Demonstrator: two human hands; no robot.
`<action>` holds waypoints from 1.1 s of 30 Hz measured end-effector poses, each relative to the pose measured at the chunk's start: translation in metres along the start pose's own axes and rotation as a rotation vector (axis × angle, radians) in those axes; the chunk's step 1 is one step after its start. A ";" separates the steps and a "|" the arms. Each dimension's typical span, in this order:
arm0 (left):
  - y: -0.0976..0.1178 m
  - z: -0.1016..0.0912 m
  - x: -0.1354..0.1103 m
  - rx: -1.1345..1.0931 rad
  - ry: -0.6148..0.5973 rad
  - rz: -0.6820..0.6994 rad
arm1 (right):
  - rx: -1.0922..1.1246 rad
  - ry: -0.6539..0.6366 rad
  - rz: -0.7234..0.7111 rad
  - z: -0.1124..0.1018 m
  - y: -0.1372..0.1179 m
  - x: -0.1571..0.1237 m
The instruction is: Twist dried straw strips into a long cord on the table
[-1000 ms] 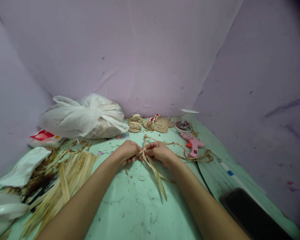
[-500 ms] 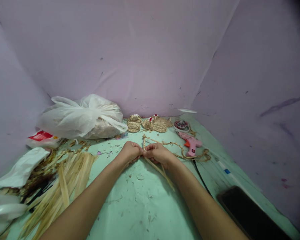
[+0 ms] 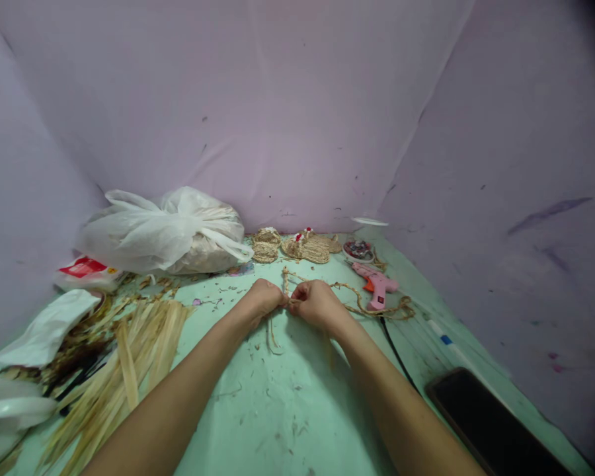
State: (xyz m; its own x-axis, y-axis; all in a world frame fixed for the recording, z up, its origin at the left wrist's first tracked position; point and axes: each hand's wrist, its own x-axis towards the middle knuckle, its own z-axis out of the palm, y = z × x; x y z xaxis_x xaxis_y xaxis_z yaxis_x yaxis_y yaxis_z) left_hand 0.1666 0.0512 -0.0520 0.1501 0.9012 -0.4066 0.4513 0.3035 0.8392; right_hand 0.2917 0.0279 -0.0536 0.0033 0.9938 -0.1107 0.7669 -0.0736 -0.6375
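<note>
The left hand [image 3: 264,301] and the right hand [image 3: 316,304] are close together over the middle of the green table [image 3: 277,410]. The fingers of both pinch the near end of a thin, tan, braided cord [image 3: 285,280]. The cord bends just past the hands, then curls right, beside a pink plastic glue gun [image 3: 381,284]. Flat, pale yellow dry strips [image 3: 146,344] lie in a pile at left.

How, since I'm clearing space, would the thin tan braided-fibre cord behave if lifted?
The cord is probably floppy, as it lies in loose curves, and likely light, being thin. It might catch the pink pistol-shaped glue gun beside it.
</note>
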 end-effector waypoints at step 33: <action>-0.009 -0.017 -0.001 -0.144 -0.246 0.031 | 0.718 -0.148 0.267 0.019 -0.018 -0.002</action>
State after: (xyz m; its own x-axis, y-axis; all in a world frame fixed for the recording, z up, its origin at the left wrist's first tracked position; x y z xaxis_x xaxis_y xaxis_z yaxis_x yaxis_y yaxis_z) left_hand 0.1477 0.0531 -0.0530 0.3788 0.8140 -0.4404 0.3161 0.3335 0.8882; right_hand 0.2657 0.0258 -0.0560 0.0053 0.9173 -0.3981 0.1483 -0.3945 -0.9069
